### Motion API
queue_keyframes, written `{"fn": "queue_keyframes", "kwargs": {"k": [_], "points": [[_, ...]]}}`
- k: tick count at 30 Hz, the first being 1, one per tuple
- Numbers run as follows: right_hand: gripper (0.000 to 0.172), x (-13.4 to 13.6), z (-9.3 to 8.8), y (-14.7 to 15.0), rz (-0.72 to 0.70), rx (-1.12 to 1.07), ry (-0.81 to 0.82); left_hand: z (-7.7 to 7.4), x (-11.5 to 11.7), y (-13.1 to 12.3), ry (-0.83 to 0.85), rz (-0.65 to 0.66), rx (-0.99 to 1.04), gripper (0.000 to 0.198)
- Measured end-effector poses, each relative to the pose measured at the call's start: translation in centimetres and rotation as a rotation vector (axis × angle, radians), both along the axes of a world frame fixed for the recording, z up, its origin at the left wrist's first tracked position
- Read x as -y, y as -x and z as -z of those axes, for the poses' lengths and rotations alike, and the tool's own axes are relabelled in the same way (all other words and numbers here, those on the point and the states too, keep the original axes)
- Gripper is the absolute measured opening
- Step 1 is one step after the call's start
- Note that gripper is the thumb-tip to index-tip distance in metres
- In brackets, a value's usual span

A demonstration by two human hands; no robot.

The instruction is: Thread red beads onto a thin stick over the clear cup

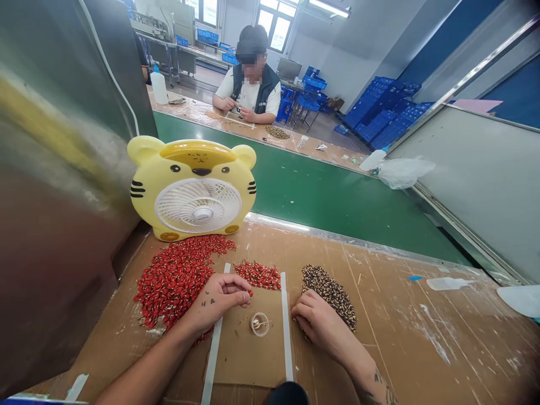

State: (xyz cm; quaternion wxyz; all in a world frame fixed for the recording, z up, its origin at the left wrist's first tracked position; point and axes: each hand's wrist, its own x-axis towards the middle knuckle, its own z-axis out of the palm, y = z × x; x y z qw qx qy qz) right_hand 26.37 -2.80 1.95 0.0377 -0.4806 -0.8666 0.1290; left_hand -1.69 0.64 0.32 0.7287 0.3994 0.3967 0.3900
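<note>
My left hand (pixel 220 299) is closed in a pinch, with a small red piece (pixel 251 293) showing at its fingertips. It hovers between a large heap of small red pieces (pixel 175 281) and a cardboard sheet (pixel 248 368) edged with white strips. A smaller group of red pieces (pixel 258 275) lies at the sheet's far end. On the sheet stands a small clear cup (pixel 254 331) with white stuff and a thin stick in it. My right hand (pixel 318 322) has its fingers curled down at the near left edge of a pile of small black-and-tan pieces (pixel 329 288); its fingertips are partly hidden.
A yellow animal-shaped fan (pixel 198 191) stands behind the red heap. Beyond the table runs a green conveyor belt (pixel 320 197), with a co-worker (pixel 253 84) seated across it. To the right lie a white bottle (pixel 449 283) and a blue cap (pixel 415 278). A metal cabinet (pixel 63 185) rises on the left.
</note>
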Motion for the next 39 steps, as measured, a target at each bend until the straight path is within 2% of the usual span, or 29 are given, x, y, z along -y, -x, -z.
{"fn": "queue_keyframes", "kwargs": {"k": [5,11,18,24,32,39], "points": [[0.024,0.2,-0.2,0.0,0.032,-0.001,0.016,-0.1,-0.1,0.0,0.004,-0.018,-0.014,0.015],[0.019,0.6,-1.4,0.5,0.143,-0.309,0.027,-0.2,0.3,-0.5,0.01,0.007,0.014,0.018],[0.024,-0.3,-2.3,5.4,0.069,-0.538,-0.031,-0.3,1.0,-1.4,0.047,0.037,0.062,0.016],[0.031,-1.3,-2.5,7.9,0.017,-0.529,-0.014,0.1,0.9,-1.5,0.063,0.013,0.145,0.02],[0.034,-1.5,-2.5,8.4,-0.011,-0.564,-0.066,-0.4,0.6,-1.3,0.053,-0.039,0.191,0.019],[0.033,-1.4,-2.1,8.4,0.014,-0.627,-0.066,0.2,0.6,-1.3,0.037,-0.053,0.145,0.016]]}}
